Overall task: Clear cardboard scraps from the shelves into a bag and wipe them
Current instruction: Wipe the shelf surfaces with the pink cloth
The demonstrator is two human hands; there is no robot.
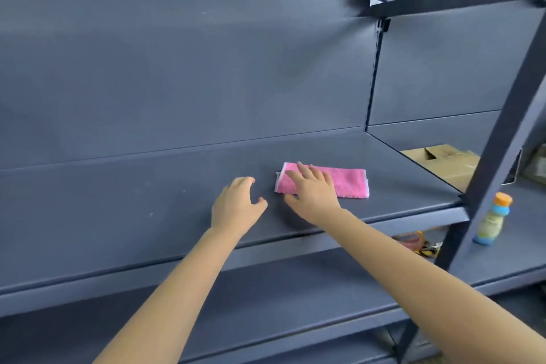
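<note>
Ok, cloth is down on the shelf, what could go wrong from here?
The right hand covers only the left end of the folded pink cloth, so a sweep may bunch or unfold it. Cardboard lies off to the right of this shelf; wiping may finish with it uncleared.

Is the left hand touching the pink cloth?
No, only the right hand rests on the pink cloth; the left hand is beside it, apart.

Single view, head-worn, wide-angle. Stands in front of the dark grey shelf (pixel 118 210), slightly above its surface and near its front edge, facing forward and down across the shelf to the back panel (pixel 177 68) behind it. Frame is tilted: the shelf's front edge rises toward the right.
</note>
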